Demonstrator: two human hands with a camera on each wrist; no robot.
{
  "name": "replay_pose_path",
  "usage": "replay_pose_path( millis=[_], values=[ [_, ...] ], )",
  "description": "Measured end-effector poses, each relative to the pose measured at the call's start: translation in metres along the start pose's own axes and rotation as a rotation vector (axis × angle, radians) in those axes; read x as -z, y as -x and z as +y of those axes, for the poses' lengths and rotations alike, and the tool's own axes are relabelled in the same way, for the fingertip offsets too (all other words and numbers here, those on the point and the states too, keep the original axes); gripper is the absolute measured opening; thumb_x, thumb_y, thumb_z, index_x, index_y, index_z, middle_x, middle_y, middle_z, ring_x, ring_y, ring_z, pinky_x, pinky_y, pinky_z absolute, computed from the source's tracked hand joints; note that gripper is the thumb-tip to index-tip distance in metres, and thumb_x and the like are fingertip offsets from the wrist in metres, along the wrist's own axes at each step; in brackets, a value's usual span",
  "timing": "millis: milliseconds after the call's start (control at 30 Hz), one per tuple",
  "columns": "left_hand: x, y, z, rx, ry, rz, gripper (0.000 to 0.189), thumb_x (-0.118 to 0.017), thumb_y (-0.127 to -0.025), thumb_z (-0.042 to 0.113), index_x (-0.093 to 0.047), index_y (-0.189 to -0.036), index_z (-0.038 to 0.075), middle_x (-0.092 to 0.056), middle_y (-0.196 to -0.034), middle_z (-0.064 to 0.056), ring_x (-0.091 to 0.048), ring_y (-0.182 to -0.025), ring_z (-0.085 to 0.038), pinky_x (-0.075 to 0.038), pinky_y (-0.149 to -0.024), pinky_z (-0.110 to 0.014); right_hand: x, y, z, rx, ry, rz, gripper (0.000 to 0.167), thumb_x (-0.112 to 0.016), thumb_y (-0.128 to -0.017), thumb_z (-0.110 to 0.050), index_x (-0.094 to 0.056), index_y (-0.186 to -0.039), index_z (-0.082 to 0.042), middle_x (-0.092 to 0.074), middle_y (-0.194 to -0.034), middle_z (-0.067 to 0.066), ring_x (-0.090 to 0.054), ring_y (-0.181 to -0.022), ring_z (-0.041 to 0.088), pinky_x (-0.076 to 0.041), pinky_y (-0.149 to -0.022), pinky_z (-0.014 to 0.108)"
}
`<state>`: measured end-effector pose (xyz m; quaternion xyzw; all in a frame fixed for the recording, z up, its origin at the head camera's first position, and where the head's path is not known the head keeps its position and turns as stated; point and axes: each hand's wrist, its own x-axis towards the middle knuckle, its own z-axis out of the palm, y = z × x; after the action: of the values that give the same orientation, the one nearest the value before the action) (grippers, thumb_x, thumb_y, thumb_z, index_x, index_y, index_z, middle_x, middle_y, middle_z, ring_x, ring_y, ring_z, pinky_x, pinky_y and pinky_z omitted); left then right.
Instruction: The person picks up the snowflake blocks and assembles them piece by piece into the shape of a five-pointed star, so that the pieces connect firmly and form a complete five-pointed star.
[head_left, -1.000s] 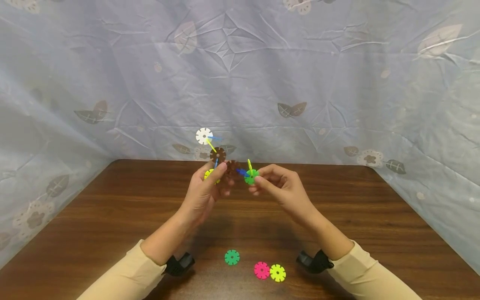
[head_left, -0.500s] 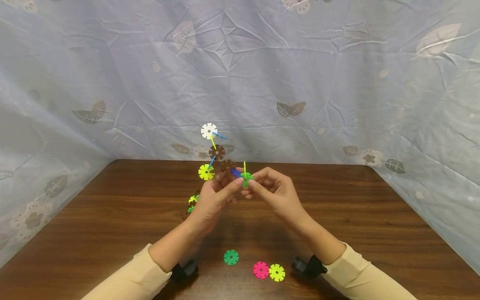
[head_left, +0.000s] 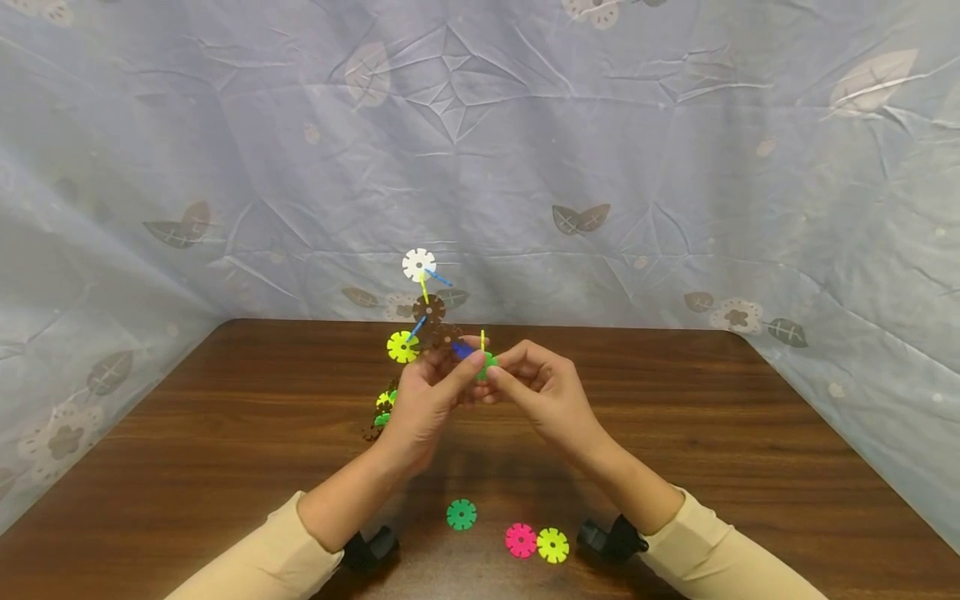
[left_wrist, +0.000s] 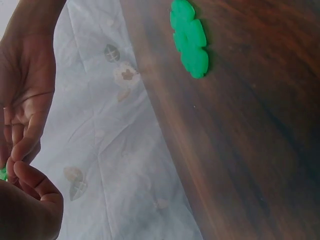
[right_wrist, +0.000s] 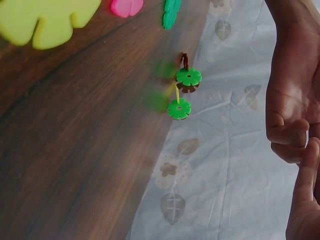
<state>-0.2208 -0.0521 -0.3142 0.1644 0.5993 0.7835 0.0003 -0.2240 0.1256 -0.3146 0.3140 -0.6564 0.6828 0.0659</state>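
Note:
A chain of notched plastic discs slants up and left from my hands in the head view. Its white disc (head_left: 418, 265) is at the top, a brown disc (head_left: 428, 310) below, then a yellow disc (head_left: 402, 347) above my left hand (head_left: 423, 404). Close to the fingertips are a blue disc (head_left: 462, 351) and a green disc (head_left: 488, 367), with a yellow disc (head_left: 483, 339) edge-on above the green one. The left thumb and fingers pinch the green disc at its left side. My right hand (head_left: 542, 392) pinches its right side. Fingers partly cover it.
Loose on the wooden table (head_left: 675, 433) lie a dark green disc (head_left: 461, 514), a pink disc (head_left: 521, 540) and a yellow-green disc (head_left: 552, 545). More joined discs (head_left: 385, 407) show beside the left wrist. A patterned cloth (head_left: 480, 167) walls the table's back and sides.
My left hand has shifted from the brown part of the chain to the green disc. The right hand has come left and slightly down, so the fingertips of both hands now meet.

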Motion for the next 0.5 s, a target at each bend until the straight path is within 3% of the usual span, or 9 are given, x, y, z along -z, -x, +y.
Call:
replay_pose_path(
  millis=[300,500],
  values=[
    [0.005,-0.002,0.005,0.003,-0.060,0.006,0.023,-0.064,-0.103,0.016,-0.064,-0.125,0.008,-0.071,-0.095,0.011,-0.068,-0.079,-0.007,-0.052,-0.070,-0.025,0.001,0.000,-0.001,0.003,0.069,-0.015,0.017,-0.062,-0.104,-0.004,-0.062,-0.112,0.011,-0.076,-0.100,-0.003,-0.076,-0.088,0.012,-0.065,-0.085,0.036],
    [0.012,-0.008,0.014,-0.018,-0.038,0.032,0.015,-0.065,-0.104,0.015,-0.065,-0.119,0.013,-0.071,-0.098,0.011,-0.072,-0.086,-0.008,-0.058,-0.069,-0.027,0.014,-0.005,-0.001,-0.040,0.172,-0.009,0.019,-0.059,-0.106,-0.008,-0.063,-0.116,0.007,-0.073,-0.106,0.026,-0.077,-0.093,0.014,-0.066,-0.084,0.041]
  ],
)
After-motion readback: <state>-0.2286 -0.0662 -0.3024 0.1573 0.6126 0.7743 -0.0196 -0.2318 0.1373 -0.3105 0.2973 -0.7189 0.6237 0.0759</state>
